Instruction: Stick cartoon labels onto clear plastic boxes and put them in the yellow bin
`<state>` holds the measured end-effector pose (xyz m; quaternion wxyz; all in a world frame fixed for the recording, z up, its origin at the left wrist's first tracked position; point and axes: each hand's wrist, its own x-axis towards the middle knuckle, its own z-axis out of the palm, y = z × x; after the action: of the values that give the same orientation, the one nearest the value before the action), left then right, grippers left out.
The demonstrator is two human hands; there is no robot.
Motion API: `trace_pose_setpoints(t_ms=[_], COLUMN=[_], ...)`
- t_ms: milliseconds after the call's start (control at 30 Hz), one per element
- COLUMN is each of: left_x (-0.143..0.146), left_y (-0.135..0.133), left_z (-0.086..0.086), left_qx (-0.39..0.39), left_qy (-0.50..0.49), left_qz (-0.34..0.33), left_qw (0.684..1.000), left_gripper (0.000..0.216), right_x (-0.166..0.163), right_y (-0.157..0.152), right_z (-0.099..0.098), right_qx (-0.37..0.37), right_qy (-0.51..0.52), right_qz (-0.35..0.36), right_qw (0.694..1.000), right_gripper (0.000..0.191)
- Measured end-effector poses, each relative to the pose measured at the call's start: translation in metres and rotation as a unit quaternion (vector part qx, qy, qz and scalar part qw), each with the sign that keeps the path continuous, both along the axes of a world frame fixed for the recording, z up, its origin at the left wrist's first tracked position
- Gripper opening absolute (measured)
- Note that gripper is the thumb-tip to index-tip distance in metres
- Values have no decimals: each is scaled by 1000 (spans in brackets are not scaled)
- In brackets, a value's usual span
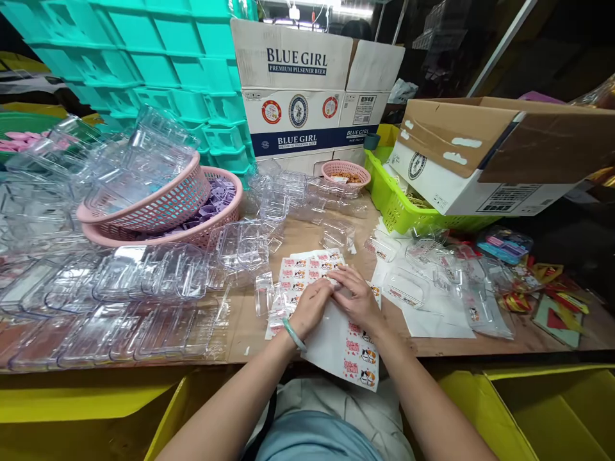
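Note:
A white sticker sheet (336, 349) printed with small cat stickers lies on the wooden table (250, 333) and hangs over its front edge. My left hand (310, 307), with a pale green bangle on its wrist, rests on the sheet with fingers curled in a pinch. Touching it, my right hand (355, 296) also lies on the sheet, fingertips pressed together at a sticker. What the fingertips hold is too small to make out. Small clear plastic boxes (264, 291) stand just left of the sheet.
Many clear plastic boxes (120, 282) cover the table's left half. Pink baskets (192, 218) sit behind them, before teal crates (158, 57). A Blue Girl carton (307, 96) stands at the back. A green basket (398, 205), an open carton (480, 153) and labelled boxes (408, 285) lie right.

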<state>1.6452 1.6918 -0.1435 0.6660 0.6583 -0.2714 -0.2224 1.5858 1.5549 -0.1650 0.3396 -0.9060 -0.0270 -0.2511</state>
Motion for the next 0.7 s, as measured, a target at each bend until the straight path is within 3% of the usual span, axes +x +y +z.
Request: trace_pose_setpoints(t_ms=[167,400,700], left_x=[3,3,5], left_y=[2,-1,6], left_z=[-9,-13,-15], left_qx=[12,39,109], left_qy=[-117,-175,-120], left_qz=[-5,2,95], left_qw=[993,984,982], left_gripper=[29,29,29], right_x=[1,-3,-2], right_y=[-10,-7,-26], right_z=[-6,4,5], right_qx=[132,218,357], right_qy=[37,83,10], right_qz=[52,73,-69], right_qw=[989,970,932], right_gripper=[29,29,34])
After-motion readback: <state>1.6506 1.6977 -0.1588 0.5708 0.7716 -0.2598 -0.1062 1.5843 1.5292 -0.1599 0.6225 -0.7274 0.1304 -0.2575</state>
